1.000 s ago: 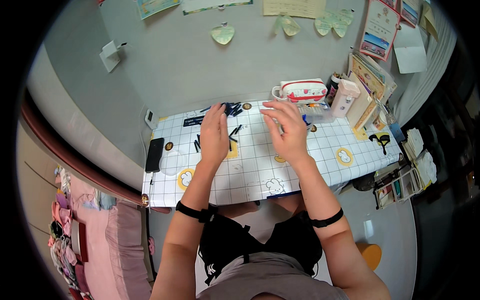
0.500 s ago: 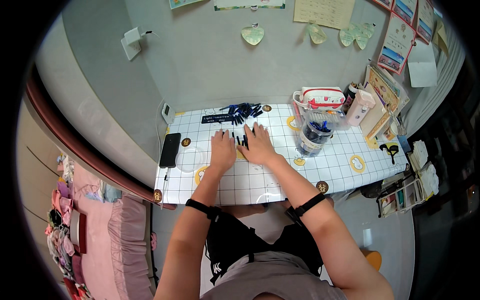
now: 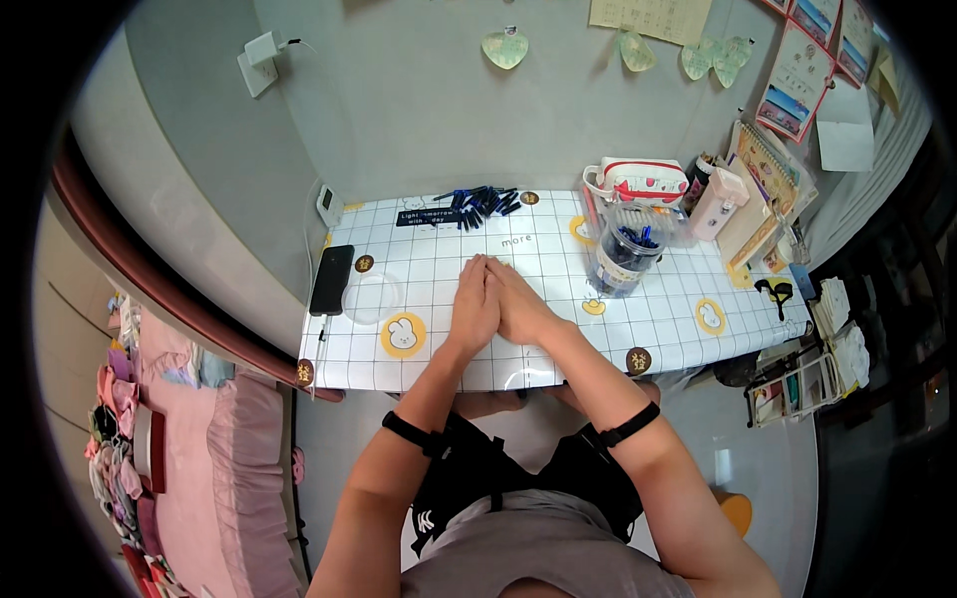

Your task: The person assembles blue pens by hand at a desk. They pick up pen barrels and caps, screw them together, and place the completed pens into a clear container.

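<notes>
Both hands rest flat on the middle of the tabletop [image 3: 439, 369], the left hand [image 3: 474, 304] touching the right hand [image 3: 518, 311] side by side. A phone [image 3: 331, 280] lies near the left edge. A heap of pens [image 3: 480, 202] lies at the far edge by the wall, well beyond the fingertips. To the right stands a jar [image 3: 623, 254] with pens in it, a pencil case [image 3: 638, 181] behind it, notebooks [image 3: 763, 194] farther right.

pens [image 3: 477, 202] too small (count unclear)
</notes>
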Demonstrator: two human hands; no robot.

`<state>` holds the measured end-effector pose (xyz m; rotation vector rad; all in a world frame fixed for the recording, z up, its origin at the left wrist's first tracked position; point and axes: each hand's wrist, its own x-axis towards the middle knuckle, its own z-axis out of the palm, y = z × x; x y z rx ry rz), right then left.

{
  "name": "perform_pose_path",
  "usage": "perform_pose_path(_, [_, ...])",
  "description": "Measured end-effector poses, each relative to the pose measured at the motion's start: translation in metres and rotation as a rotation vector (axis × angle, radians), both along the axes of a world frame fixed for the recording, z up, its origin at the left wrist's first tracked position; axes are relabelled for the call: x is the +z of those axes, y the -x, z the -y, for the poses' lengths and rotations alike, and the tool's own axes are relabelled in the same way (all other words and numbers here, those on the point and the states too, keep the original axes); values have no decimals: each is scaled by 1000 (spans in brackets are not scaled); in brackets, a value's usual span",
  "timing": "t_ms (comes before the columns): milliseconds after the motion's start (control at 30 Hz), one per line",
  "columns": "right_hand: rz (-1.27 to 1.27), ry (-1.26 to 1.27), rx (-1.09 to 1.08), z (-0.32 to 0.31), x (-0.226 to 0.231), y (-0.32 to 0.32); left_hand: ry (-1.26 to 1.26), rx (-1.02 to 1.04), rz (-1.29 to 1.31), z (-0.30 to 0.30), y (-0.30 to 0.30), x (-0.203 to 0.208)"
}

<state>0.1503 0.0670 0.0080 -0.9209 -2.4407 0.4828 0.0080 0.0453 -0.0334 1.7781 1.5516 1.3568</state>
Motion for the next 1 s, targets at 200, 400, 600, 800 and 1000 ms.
perform_pose_path(200, [-20, 58, -25, 22, 4, -32, 252, -147, 572, 31, -19, 16])
perform_pose_path(400, [-166, 63, -36, 24, -3, -43, 198, -260, 629, 46, -4, 17])
perform_pose_path(600, [-398, 39, -104, 30, 3, -57, 79, -318, 130, 62, 28, 34])
perform_pose_path(800, [-321, 7, -157, 32, 4, -50, -83, -162, -298, 62, 36, 42])
perform_pose_path(1000, [-343, 4, -201, 23, -13, -51, -114, -111, -304, 50, 39, 36])
